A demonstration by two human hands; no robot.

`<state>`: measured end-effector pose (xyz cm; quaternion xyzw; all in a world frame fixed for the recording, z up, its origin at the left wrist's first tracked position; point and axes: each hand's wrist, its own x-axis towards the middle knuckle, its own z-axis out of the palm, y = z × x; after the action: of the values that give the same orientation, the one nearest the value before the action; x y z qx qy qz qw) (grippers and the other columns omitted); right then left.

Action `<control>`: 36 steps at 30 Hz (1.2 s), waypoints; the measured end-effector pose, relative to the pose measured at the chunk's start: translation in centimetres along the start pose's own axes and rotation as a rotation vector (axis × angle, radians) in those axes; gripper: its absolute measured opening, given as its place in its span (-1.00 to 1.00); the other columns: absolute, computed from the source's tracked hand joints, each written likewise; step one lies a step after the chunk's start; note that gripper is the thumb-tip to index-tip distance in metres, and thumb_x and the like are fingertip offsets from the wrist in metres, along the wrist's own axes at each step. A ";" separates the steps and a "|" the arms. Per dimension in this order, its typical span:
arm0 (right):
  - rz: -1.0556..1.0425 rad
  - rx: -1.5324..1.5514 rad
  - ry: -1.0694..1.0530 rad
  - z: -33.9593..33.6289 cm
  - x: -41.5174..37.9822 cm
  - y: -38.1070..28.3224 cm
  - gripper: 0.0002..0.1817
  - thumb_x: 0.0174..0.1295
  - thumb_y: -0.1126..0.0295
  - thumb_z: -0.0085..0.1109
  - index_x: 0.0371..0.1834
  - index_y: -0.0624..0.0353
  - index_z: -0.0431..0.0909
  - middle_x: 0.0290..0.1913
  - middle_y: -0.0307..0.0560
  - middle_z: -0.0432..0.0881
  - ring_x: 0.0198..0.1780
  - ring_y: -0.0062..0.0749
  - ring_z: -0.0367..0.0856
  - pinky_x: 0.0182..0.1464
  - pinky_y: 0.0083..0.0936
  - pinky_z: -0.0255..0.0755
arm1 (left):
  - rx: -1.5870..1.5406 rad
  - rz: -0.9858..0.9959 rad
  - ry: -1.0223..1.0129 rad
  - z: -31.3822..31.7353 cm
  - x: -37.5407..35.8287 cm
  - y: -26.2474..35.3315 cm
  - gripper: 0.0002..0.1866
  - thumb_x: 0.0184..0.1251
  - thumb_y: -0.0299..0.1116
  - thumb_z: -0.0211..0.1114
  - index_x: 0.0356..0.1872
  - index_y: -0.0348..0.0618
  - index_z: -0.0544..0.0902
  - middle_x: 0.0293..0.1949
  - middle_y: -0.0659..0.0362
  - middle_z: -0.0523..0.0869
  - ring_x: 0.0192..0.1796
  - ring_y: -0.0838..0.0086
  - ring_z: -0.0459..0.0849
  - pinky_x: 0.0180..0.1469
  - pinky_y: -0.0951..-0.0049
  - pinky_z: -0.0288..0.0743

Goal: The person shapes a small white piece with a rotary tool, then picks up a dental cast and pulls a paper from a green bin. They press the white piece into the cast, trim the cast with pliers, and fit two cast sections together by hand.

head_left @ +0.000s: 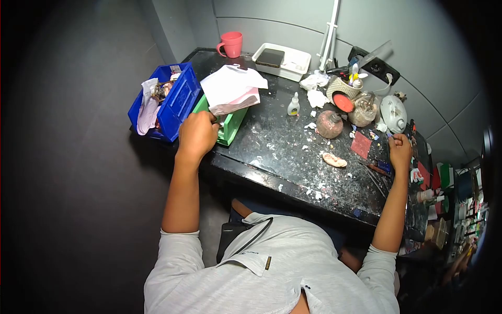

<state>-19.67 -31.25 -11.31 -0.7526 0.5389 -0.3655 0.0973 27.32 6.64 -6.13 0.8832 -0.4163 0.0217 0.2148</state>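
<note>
My left hand point(198, 134) is closed at the near left edge of the green bin point(236, 125), its fingertips round something dark and small that I cannot make out. White and pinkish papers point(232, 86) lie over the top of that bin. Over at the right side of the table, my right hand point(400, 152) has its fingers pinched together beside the white rounded device point(393, 114); whatever they hold is too small to name. A red square sheet point(361, 145) and a pale pink oval piece point(334, 160) lie left of my right hand.
A blue bin point(178, 107) with papers and parts stands at the left edge. Behind are a pink mug point(231, 45), a white tray point(293, 64) and a power strip point(375, 67). A dropper bottle point(294, 105), round jars point(330, 124) and scraps cover the black table point(261, 175).
</note>
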 end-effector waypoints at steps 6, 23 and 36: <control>0.004 -0.032 0.008 -0.7 -0.3 -0.6 -0.71 0.25 0.26 0.46 -0.08 0.20 0.73 -0.31 -0.09 0.80 -0.30 -0.33 0.77 -0.14 -0.39 0.59 | 0.063 0.040 0.039 0.5 0.3 0.0 -0.79 0.19 -0.44 0.41 -0.18 -0.28 0.85 -0.23 -0.17 0.83 -0.09 -0.07 0.81 0.05 0.05 0.65; 0.026 0.005 0.006 -1.1 -0.6 -1.5 -0.68 0.26 0.19 0.46 -0.07 0.18 0.73 -0.28 -0.09 0.80 -0.28 -0.30 0.76 -0.12 -0.35 0.59 | -0.358 0.108 0.098 -5.8 -3.3 0.8 -0.91 0.28 -0.61 0.43 -0.26 -0.29 0.67 -0.44 0.29 0.64 -0.42 0.67 0.46 -0.31 0.53 0.37; 0.004 0.017 -0.010 -1.5 -0.8 -2.5 -0.72 0.28 0.20 0.45 -0.14 0.19 0.74 -0.28 -0.10 0.80 -0.27 -0.35 0.77 -0.12 -0.39 0.59 | -1.167 0.240 -0.094 -6.0 -9.5 5.0 -0.87 0.40 -0.66 0.39 -0.15 -0.30 0.61 -0.15 0.14 0.73 -0.11 0.61 0.67 0.02 0.57 0.54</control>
<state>-18.93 -29.17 -9.25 -0.7526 0.5369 -0.3659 0.1072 18.25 13.13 -0.92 0.5663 -0.4654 -0.2255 0.6418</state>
